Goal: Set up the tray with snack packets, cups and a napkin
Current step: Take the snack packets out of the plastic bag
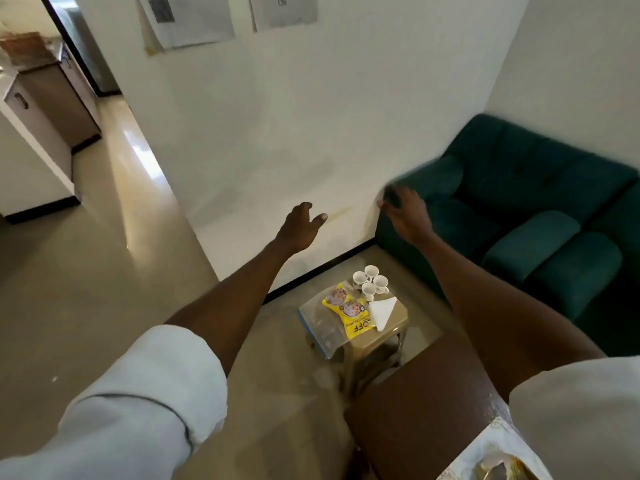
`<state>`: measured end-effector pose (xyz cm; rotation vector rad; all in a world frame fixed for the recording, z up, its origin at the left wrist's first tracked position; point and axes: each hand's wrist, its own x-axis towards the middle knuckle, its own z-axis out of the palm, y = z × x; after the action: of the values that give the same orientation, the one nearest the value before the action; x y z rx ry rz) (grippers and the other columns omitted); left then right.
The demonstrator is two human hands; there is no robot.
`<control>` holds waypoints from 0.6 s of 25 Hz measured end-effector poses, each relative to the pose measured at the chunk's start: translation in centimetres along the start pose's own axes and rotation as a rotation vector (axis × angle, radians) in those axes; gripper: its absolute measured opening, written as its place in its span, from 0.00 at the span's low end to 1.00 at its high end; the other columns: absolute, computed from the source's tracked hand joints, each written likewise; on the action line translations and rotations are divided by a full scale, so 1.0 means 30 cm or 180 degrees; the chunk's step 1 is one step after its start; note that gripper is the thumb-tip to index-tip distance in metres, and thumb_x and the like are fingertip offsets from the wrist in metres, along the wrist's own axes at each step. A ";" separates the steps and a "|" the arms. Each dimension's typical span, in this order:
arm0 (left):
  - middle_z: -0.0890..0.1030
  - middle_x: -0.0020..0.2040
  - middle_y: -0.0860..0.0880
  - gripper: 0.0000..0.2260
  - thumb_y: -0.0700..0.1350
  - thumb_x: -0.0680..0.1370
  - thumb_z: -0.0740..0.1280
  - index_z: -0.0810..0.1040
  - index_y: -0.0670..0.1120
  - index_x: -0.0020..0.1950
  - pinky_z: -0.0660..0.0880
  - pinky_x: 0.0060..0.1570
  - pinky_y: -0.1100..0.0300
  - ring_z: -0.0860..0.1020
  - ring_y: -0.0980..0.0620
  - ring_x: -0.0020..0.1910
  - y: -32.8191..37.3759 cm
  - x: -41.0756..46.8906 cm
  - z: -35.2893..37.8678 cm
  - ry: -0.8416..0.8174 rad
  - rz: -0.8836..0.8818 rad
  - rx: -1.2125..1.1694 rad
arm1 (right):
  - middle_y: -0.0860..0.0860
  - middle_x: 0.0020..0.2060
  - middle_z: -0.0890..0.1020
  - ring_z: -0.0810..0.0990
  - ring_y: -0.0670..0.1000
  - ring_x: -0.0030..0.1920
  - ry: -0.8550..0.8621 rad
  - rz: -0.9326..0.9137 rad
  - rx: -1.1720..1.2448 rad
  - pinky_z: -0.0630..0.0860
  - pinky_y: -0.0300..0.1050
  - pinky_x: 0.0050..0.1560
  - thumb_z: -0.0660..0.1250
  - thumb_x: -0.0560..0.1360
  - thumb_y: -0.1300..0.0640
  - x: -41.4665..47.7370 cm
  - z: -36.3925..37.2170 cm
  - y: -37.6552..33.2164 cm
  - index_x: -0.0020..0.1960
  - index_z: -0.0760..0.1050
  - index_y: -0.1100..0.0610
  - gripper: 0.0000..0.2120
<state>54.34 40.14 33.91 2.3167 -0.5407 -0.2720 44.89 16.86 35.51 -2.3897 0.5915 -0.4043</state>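
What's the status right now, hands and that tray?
Left hand open, empty, raised. Right hand blurred, grip unclear. Clear tray on small table holds yellow snack packets, four cups, napkin. Nothing blocking.

Black capital letters reading "OFF" stand along the near end of the yellow plastic snack packet [350,312] lying low and right of centre in the frame, with a line of smaller print beside them too small to read. The two grey-printed paper sheets [187,19] on the wall at the top of the frame are blurred and illegible.
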 end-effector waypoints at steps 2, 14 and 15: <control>0.66 0.79 0.39 0.27 0.54 0.85 0.61 0.63 0.40 0.79 0.65 0.76 0.51 0.67 0.42 0.78 -0.076 0.100 0.077 -0.0068 -0.0230 -0.0153 | 0.60 0.75 0.71 0.69 0.62 0.75 -0.0138 0.0192 0.0090 0.68 0.56 0.75 0.65 0.83 0.45 0.077 0.136 0.067 0.80 0.65 0.57 0.30; 0.76 0.68 0.32 0.28 0.56 0.86 0.59 0.72 0.31 0.68 0.71 0.63 0.51 0.75 0.36 0.68 -1.033 0.348 1.011 -0.0845 -0.2493 -0.0556 | 0.63 0.70 0.72 0.71 0.65 0.70 -0.1627 0.0528 -0.0365 0.69 0.57 0.69 0.66 0.82 0.44 0.084 1.355 0.728 0.76 0.68 0.60 0.29; 0.77 0.68 0.32 0.28 0.57 0.85 0.59 0.73 0.31 0.68 0.72 0.62 0.51 0.76 0.36 0.68 -1.122 0.366 1.075 -0.0851 -0.2618 -0.0686 | 0.64 0.69 0.71 0.71 0.65 0.70 -0.1719 0.0481 -0.0389 0.69 0.57 0.69 0.66 0.82 0.45 0.079 1.442 0.770 0.76 0.69 0.61 0.29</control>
<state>63.16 37.08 -13.08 2.1841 0.3423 -0.9797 57.98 21.56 -11.59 -2.4017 0.5463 0.3461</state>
